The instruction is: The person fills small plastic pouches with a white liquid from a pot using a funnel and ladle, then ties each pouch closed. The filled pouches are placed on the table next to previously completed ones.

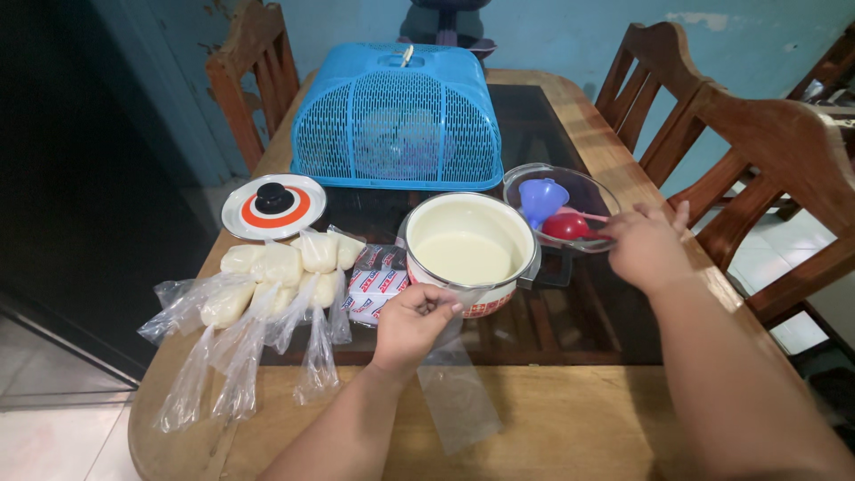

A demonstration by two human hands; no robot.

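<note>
My left hand point(411, 324) pinches the top of an empty long clear plastic bag point(459, 387) that hangs down over the wooden table edge, just in front of a white pot point(468, 242) filled with pale creamy liquid. My right hand point(643, 244) reaches to the rim of a clear glass bowl point(588, 189) and touches the handle of a red ladle point(567, 225) lying in it beside a blue funnel point(541, 198). Several filled, tied bags of the pale liquid point(272, 276) lie to the left of the pot.
A pack of plastic bags point(374, 283) lies between the filled bags and the pot. A pot lid point(273, 205) rests at the left, a blue mesh food cover point(398, 116) behind. Wooden chairs point(757, 134) stand around the glass-topped table point(570, 312).
</note>
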